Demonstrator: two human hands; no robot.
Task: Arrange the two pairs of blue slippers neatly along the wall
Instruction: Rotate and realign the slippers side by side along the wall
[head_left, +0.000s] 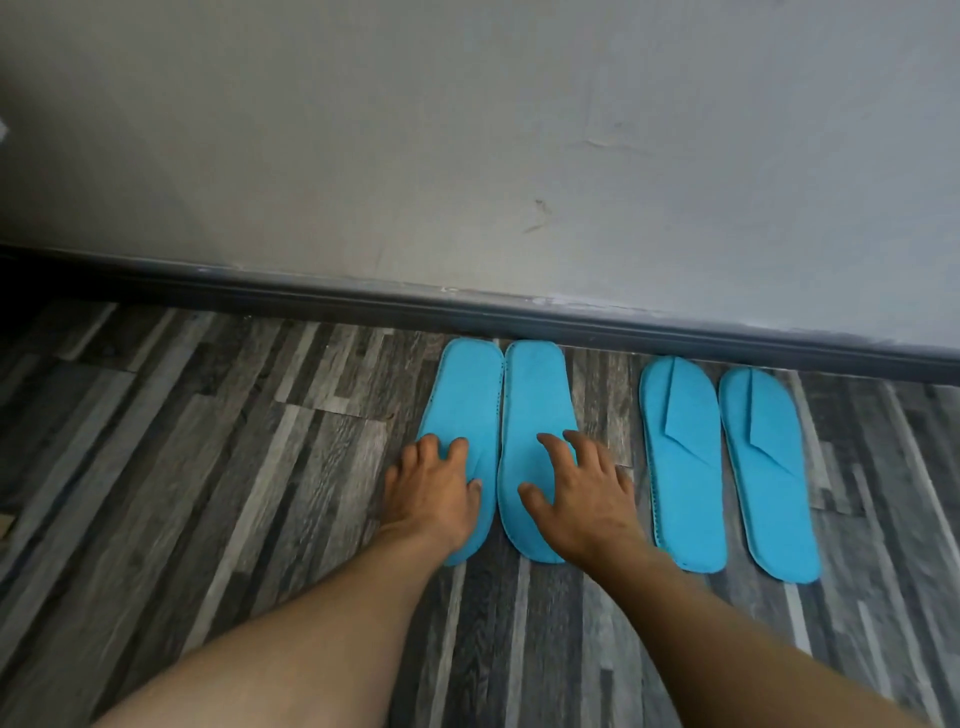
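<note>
Four slippers lie toes to skirting. Left pair touching side by side, long axes square to the wall. Left hand spread flat on the outer one, right hand spread on the inner. Right pair near, slightly apart, untouched; right hand nearer.

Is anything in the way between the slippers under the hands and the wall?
Nothing visible is. The left pair already lies with its toes at the baseboard, only bare floor around. The left hand and right hand rest flat on it.
</note>
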